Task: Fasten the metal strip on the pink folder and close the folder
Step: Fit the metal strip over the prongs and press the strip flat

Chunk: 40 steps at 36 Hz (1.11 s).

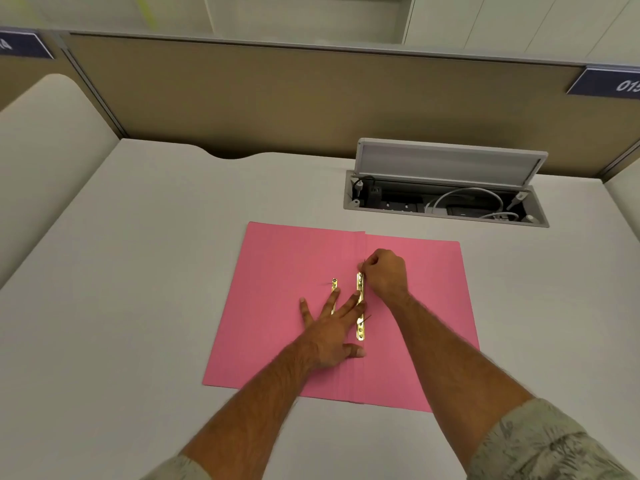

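The pink folder (pixel 277 271) lies open and flat on the desk. A gold metal strip (pixel 360 329) runs along its centre fold, with a thin prong sticking up near its lower half. A second, shorter gold strip (pixel 334 285) lies just to the left, partly under my fingers. My left hand (pixel 330 327) rests flat with fingers spread, its fingertips pressing on both strips. My right hand (pixel 386 271) has its fingers pinched at the top end of the long strip, on a thin prong there.
A light grey desk (pixel 138 271) carries the folder. Behind the folder at the right, an open cable hatch (pixel 446 202) with its lid raised holds sockets and white cables. A beige partition (pixel 311 98) closes the back of the desk.
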Each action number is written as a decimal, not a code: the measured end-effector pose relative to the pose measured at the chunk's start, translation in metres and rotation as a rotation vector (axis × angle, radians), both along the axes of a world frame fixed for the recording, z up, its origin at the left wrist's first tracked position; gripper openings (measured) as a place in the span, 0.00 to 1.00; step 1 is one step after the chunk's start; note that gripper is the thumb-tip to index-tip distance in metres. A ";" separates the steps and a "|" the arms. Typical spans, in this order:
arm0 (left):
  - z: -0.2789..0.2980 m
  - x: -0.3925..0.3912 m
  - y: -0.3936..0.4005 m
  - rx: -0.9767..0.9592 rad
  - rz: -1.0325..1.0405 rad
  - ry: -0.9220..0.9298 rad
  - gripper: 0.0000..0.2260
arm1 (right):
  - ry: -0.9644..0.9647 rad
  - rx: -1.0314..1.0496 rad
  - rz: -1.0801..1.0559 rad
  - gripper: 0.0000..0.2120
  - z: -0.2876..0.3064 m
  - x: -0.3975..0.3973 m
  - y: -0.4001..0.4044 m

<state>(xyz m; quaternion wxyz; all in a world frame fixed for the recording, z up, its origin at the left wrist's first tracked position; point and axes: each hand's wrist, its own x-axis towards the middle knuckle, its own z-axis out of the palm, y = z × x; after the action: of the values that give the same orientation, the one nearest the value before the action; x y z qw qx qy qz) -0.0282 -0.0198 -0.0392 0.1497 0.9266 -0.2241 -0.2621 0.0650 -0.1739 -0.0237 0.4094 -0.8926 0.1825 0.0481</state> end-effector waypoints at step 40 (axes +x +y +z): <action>0.009 0.004 0.003 0.038 -0.026 0.033 0.40 | -0.017 -0.164 0.357 0.12 0.008 -0.131 -0.014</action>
<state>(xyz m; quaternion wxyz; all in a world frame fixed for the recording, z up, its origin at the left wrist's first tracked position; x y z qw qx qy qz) -0.0238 -0.0168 -0.0305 0.1324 0.9219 -0.2285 -0.2835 -0.0661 -0.1878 -0.0161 0.3216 -0.9416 0.0211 0.0972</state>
